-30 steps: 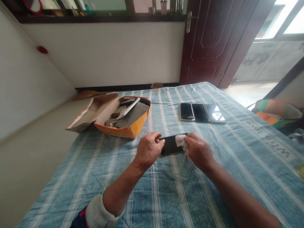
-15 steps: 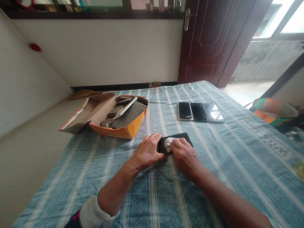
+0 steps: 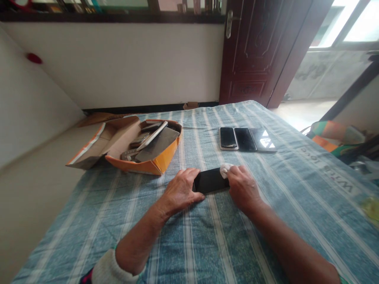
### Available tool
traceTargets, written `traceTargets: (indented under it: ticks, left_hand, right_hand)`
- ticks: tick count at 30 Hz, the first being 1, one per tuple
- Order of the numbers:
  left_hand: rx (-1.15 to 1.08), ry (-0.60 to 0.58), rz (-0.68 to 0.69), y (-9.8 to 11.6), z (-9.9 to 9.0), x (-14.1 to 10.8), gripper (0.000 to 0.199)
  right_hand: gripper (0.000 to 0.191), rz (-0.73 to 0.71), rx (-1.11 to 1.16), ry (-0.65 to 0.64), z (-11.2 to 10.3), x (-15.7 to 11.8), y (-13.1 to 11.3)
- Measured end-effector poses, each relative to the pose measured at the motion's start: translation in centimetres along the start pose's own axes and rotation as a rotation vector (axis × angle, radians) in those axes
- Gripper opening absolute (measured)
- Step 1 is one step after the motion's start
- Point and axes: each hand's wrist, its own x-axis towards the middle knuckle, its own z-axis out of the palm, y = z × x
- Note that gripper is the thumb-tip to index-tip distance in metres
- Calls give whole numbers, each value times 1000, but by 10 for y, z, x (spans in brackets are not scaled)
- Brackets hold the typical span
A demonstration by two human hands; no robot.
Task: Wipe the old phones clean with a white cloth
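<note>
A dark smartphone [image 3: 211, 181] lies flat on the striped cloth, its long side running left to right. My left hand [image 3: 182, 188] grips its left end, with the thumb on the near edge and the fingers on the far edge. Bunched in the fingers of my right hand [image 3: 244, 187] is a white wipe [image 3: 225, 169], pressed at the phone's far right corner. That hand covers the phone's right end.
An open orange cardboard box [image 3: 156, 165] holding several phones stands at the left. Beyond my right hand lie a light-framed phone [image 3: 227, 138], a black phone [image 3: 245, 139] and a glossy one [image 3: 263, 141], side by side. A dark red door [image 3: 248, 51] is behind.
My right hand has slid the wipe from the middle of the phone to its right end. My left hand keeps its hold. The view has shifted slightly.
</note>
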Motion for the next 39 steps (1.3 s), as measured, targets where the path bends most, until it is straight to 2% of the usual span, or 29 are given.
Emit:
traceTargets:
  ticks: [7,9,11,14,17,19,22,27,29,32,39]
  left_hand:
    - [-3,17,-51,2,1,0,56]
    - [6,8,-73,3,1,0,56]
    - [13,-3,-92,4,0,0,53]
    - [7,-14,-96,4,-1,0,56]
    - [-3,-25,-96,3,-1,0,59]
    - [-5,-36,-101,2,-1,0,58]
    - [-14,-32,-105,2,0,0,57]
    - [-16,14,-99,0,4,1,48]
    - [-8,29,-97,1,4,1,44]
    - [-4,31,-100,3,3,2,43]
    - [-8,34,-111,3,3,0,50]
  right_hand:
    - [19,-234,84,9,-3,-15,-44]
    - [18,-243,98,-7,-4,-15,-46]
    - [19,-201,99,-15,-4,-12,-35]
    - [26,-80,103,18,-4,-5,-7]
    - [30,23,152,118,-5,0,17]
    - [30,38,192,183,-7,0,21]
    - [32,-13,233,202,-7,-3,7]
    - [24,-254,227,44,-5,-8,-38]
    - [19,-304,189,-2,-4,-7,-47]
    - [17,-261,131,-27,-2,-3,-43]
    - [26,-2,112,-4,1,2,2]
